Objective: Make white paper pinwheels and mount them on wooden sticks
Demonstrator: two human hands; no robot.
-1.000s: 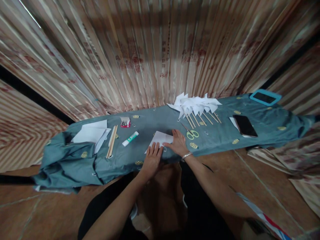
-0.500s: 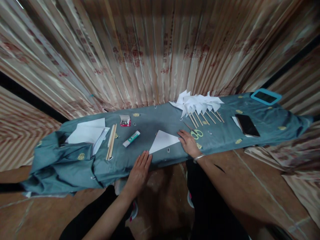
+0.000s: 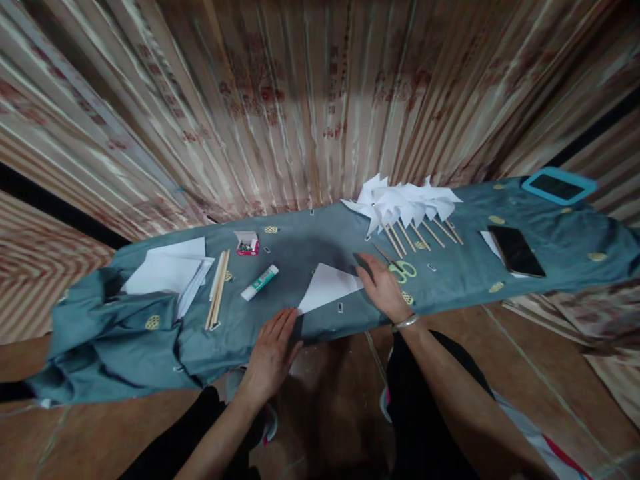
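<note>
A sheet of white paper folded to a triangle (image 3: 326, 288) lies on the blue-green cloth in front of me. My left hand (image 3: 275, 348) rests flat at its near left corner, fingers stretched out. At the right corner is my right hand (image 3: 383, 288), fingers extended and a little apart, touching or just over the paper's tip. Scissors with light green handles (image 3: 403, 270) lie just beyond my right hand. A glue stick (image 3: 260, 283) is to the left of the paper.
Paper pinwheels (image 3: 400, 200) on wooden sticks lie at the back right. Further right are a phone (image 3: 517, 251) and a blue-framed tablet (image 3: 559, 187). Leftward are wooden sticks (image 3: 218, 290), a small box of pins (image 3: 247, 244) and white paper sheets (image 3: 165, 270). A curtain (image 3: 300, 100) hangs behind.
My right hand's fingers have lifted and spread slightly at the paper's right corner. My left hand stays by the left corner. The view has shifted a little.
</note>
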